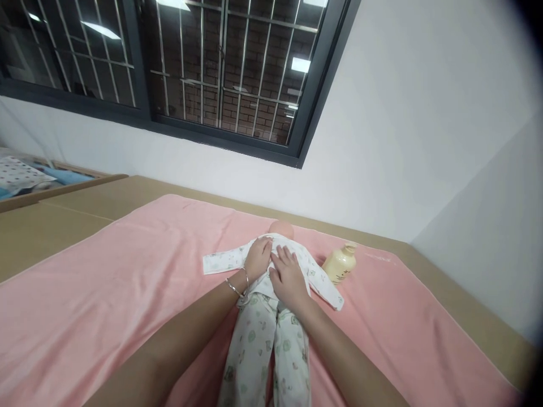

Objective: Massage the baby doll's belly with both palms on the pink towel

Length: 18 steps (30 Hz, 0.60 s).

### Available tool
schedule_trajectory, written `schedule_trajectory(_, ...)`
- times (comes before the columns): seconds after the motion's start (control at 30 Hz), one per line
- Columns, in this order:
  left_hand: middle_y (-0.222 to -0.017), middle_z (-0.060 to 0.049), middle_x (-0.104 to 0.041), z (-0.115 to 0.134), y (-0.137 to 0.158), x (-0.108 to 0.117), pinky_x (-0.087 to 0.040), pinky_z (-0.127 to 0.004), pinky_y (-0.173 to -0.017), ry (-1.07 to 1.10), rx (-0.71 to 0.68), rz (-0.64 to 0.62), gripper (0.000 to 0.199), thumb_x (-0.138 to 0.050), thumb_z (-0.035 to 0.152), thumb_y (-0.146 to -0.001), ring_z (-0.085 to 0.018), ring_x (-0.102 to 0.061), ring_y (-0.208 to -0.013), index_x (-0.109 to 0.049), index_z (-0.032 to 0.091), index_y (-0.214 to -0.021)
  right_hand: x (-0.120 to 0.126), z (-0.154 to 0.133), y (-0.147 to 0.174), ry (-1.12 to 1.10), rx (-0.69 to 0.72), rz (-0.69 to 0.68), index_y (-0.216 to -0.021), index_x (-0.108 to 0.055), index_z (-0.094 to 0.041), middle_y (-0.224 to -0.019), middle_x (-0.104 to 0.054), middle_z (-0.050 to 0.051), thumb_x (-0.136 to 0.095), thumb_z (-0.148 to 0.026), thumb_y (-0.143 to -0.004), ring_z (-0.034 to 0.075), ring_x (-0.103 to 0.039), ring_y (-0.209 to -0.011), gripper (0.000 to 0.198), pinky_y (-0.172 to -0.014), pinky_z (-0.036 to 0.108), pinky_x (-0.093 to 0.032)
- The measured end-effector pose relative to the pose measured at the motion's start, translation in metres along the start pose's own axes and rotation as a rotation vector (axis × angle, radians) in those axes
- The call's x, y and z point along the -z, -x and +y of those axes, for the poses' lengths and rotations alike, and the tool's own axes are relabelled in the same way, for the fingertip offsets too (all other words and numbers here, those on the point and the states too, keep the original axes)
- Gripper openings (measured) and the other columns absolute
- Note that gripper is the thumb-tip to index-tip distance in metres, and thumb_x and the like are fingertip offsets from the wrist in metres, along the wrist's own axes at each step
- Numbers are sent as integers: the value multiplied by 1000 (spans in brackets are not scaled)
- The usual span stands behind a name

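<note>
A doll with a smooth round pinkish head (281, 229) lies on its back, or so it seems; no facial features can be made out. It wears a white long-sleeved printed top (265, 287) and white printed trousers (250, 339). My left hand (257, 260), with silver bangles at the wrist, rests on the chest of the top, fingers extended and close together. Beside it, my right hand (290, 277) lies flat on the top with its fingers spread. One sleeve (220, 260) stretches out left, the other slants down to the right.
Under the doll is a pink blanket (148, 271) over a tan surface (80, 217). A pale yellow bottle (340, 263) stands by the right sleeve. Behind are a white wall (382, 113) and a dark-framed barred window (224, 62). Folded cloths (21, 175) lie at far left.
</note>
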<state>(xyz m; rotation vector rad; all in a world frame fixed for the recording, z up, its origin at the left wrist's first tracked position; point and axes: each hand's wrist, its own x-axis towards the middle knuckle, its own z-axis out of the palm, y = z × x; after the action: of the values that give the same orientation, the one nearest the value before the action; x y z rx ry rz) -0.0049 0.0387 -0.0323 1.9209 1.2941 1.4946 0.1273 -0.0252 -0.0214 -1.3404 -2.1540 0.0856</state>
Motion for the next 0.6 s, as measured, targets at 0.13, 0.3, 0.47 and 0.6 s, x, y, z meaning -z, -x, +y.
schedule_trajectory(0.13,-113,-9,-70,1,1,1,-43,-38,-104,21,-6,15,36,-34,28,-97,-22,-61,-109,-69,19,-104,10,15,-9,-124,128,-78,-135,-56,-28,-148,-46,2,-37,-32,-98,23,-30,-144,42,-119,55,-16)
schedule_trajectory(0.3,-113,-10,-70,4,1,2,-41,-38,-106,18,-18,25,35,-35,27,-97,-23,-60,-111,-69,18,-104,8,51,-19,-126,-55,9,-139,-51,-17,-151,-40,12,-33,-43,-99,26,-30,-144,51,-118,54,-17)
schedule_trajectory(0.47,-113,-8,-70,4,0,1,-42,-38,-105,4,13,3,30,-41,23,-94,-23,-60,-112,-70,20,-101,-5,28,-5,24,-281,89,-141,-45,-2,-148,-38,26,-37,-40,-97,36,-27,-144,59,-115,59,-20)
schedule_trajectory(0.6,-116,-11,-69,1,-1,1,-42,-38,-106,3,65,4,30,-44,16,-88,-23,-60,-113,-69,15,-105,-1,6,-3,24,29,-2,-140,-50,-13,-150,-40,14,-42,-26,-93,31,-27,-144,50,-117,56,-18)
